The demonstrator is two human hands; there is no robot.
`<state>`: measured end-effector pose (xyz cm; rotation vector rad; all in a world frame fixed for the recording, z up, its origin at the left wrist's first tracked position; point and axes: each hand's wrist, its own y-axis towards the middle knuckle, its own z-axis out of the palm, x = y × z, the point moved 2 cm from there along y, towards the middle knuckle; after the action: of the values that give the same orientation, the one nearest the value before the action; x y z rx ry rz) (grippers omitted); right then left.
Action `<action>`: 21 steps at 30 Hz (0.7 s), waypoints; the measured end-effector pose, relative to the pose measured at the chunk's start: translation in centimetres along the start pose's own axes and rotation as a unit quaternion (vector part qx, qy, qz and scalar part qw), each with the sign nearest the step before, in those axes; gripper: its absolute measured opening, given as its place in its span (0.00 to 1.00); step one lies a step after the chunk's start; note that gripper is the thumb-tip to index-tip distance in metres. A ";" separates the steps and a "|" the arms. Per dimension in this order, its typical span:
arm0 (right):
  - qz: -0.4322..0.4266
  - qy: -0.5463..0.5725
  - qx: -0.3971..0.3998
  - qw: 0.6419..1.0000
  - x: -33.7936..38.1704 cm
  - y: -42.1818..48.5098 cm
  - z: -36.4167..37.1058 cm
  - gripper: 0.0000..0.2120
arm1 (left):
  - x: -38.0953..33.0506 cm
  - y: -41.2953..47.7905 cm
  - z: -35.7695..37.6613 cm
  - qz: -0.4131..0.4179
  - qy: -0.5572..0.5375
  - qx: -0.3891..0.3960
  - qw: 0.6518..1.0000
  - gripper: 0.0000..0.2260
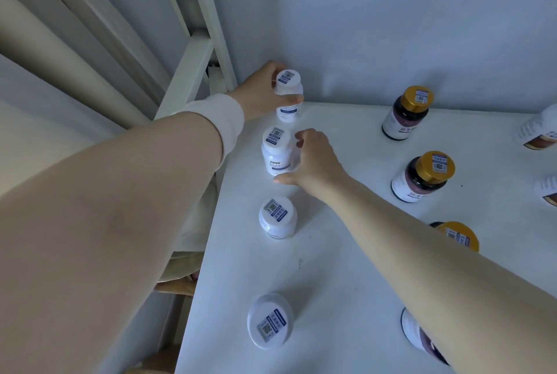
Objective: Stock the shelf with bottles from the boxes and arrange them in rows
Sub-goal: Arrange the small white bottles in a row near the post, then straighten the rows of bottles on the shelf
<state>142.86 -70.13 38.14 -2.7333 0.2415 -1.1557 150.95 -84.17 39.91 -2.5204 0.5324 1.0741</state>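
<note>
White shelf, set in a corner against a pale wall; a white frame stands off its left edge.

Left row, far to near, four white bottles with coded cap stickers, all upright:
- First white bottle, in the far left corner. The left hand has it in its grip, thumb across the front, fingers behind the cap. Whether its base touches the shelf cannot be told.
- Second white bottle, just near of the first. The right hand grasps it from the right, fingers against its side, thumb low at its base.
- Third white bottle, standing free.
- Fourth white bottle, nearest, standing free.

Middle row, dark bottles with gold caps:
- Far dark bottle, upright.
- Second dark bottle, upright.
- Third dark bottle, partly hidden behind the right forearm.
- Fourth dark bottle, nearest, mostly hidden by the same forearm; its cap is not seen.

Right edge: two more bottles, cut off by the frame.

Left sleeve, cream, pushed up above the wrist.
</note>
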 end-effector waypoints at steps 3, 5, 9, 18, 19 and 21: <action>-0.033 -0.090 0.009 0.995 1.2 -1.2 -4.0 0.39 | -2.7 -0.6 -1.3 0.041 0.054 -0.050 0.996 0.31; -0.041 -0.133 -0.011 0.990 1.5 -2.0 -7.5 0.38 | -5.4 -1.2 -2.1 0.094 0.153 -0.064 0.982 0.30; -0.006 -0.209 -0.039 0.977 -0.3 -4.1 -14.0 0.38 | -11.5 -3.1 -1.7 0.168 0.350 -0.035 0.921 0.27; 0.097 -0.422 -0.042 0.901 -6.7 -13.6 -22.5 0.34 | -17.2 -8.5 5.1 0.088 0.583 0.038 0.807 0.30; 0.098 -0.431 -0.039 0.896 -7.2 -14.2 -22.7 0.33 | -17.5 -9.0 5.8 0.084 0.589 0.037 0.803 0.30; 0.097 -0.442 -0.036 0.891 -8.1 -15.1 -22.7 0.33 | -18.0 -9.8 7.0 0.081 0.587 0.032 0.805 0.29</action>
<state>122.23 -55.73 51.33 -2.8797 0.4054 0.2077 139.68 -68.82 50.32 -2.8310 1.0428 -0.6459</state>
